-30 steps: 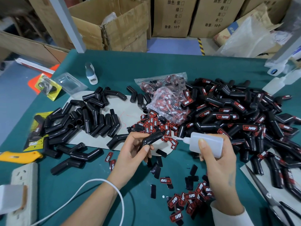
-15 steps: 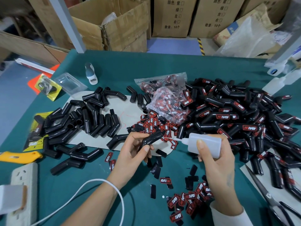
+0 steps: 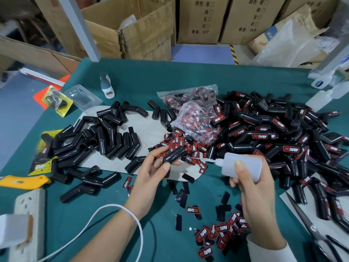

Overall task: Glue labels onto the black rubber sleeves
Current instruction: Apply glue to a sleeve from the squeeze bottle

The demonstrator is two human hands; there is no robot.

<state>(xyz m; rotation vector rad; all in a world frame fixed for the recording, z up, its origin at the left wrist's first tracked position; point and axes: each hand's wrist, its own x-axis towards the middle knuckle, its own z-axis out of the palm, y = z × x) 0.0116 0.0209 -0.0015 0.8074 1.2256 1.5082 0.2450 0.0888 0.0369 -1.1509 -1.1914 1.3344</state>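
Note:
My left hand (image 3: 151, 173) grips a bent black rubber sleeve (image 3: 174, 155) just above the green table. In my right hand (image 3: 254, 193) is a translucent glue bottle (image 3: 242, 166), lying sideways, its thin nozzle pointing left toward the sleeve with a small gap between them. A heap of unlabelled sleeves (image 3: 98, 140) lies to the left on a grey sheet. A large pile of labelled sleeves (image 3: 283, 137) fills the right. Red and black labels (image 3: 219, 231) are scattered near my right wrist, and more of them (image 3: 181, 142) lie behind the held sleeve.
Clear bags of labels (image 3: 194, 114) sit at the centre back. A yellow knife (image 3: 22, 181), a power strip (image 3: 28, 220) and a white cable (image 3: 105, 210) are at the left front. Scissors (image 3: 309, 225) lie at the right front, spare bottles (image 3: 321, 95) at the far right, cartons behind.
The glue bottle has shifted slightly left, bringing its nozzle closer to the sleeve. My left hand holds the sleeve in about the same place.

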